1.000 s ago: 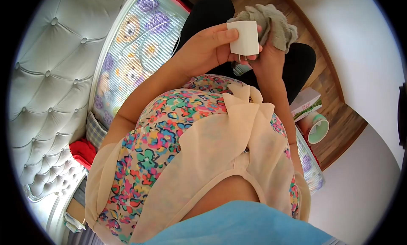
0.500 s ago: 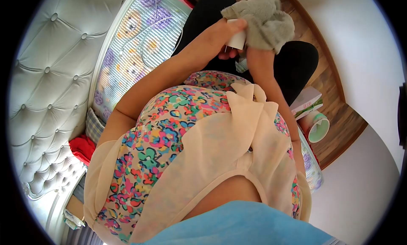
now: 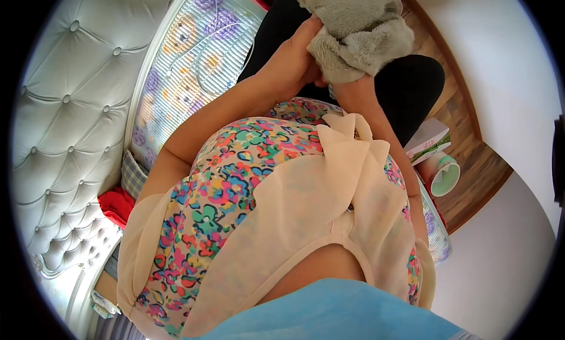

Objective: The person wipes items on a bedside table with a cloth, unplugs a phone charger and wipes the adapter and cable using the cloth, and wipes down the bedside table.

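A grey plush cloth (image 3: 368,37) is bunched over my right hand, hiding its fingers; only the wrist (image 3: 356,95) shows below it. My left hand (image 3: 298,58) is closed at the cloth's left edge, its thumb against the fabric and its other fingers curled underneath. The white power adapter that it held a moment earlier is covered by the cloth now. Both hands are together above my crossed legs, in black trousers (image 3: 415,95).
A quilted mat (image 3: 176,63) with a white cable (image 3: 197,60) lies on the left, beside a tufted headboard (image 3: 65,122). To the right are a tissue box (image 3: 428,141) and a paper cup (image 3: 444,175) lying on its side, near the wooden floor (image 3: 471,187).
The grey cloth has moved left and down over the white power adapter, hiding it. My left hand has turned and shifted slightly left, and my right hand has closed in on it.
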The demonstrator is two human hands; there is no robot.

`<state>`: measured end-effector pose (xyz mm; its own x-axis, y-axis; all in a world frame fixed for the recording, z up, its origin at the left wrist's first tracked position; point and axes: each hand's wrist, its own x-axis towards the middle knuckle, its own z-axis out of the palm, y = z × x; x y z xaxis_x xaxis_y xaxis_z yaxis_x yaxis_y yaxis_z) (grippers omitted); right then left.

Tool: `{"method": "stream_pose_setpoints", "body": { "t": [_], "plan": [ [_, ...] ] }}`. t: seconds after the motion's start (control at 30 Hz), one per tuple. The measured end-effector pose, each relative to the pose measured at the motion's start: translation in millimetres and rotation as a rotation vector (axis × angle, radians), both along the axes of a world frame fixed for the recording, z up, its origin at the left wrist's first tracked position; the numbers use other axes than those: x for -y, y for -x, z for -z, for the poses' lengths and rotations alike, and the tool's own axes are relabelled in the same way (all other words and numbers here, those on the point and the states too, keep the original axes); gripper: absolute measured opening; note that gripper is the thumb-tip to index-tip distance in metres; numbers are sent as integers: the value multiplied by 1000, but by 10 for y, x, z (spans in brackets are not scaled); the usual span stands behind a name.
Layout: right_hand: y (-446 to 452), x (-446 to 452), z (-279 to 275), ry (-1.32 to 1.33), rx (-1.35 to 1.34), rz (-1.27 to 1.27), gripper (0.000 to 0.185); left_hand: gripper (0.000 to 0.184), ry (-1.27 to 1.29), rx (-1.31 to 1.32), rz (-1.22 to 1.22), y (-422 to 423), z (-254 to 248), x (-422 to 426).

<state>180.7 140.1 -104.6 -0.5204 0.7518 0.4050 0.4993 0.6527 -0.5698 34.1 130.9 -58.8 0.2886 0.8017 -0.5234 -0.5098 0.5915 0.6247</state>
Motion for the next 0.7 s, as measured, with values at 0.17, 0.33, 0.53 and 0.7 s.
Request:
{"method": "stream_pose_setpoints", "body": {
  "t": [0.17, 0.33, 0.53, 0.7],
  "plan": [
    [31, -14, 98, 219, -31, 40, 37, 56, 16, -25, 102, 33, 105, 98],
    [-84, -201, 140, -171, 118, 83, 39, 58, -31, 29, 214, 59, -17, 165],
    [-169, -209, -2, 346, -269, 294, 30, 66, -185, 244, 116, 101, -154, 11],
    [-126, -26, -113, -180, 164, 91, 26, 58, 2, -19, -158, 2, -109, -63]
  ]
}}
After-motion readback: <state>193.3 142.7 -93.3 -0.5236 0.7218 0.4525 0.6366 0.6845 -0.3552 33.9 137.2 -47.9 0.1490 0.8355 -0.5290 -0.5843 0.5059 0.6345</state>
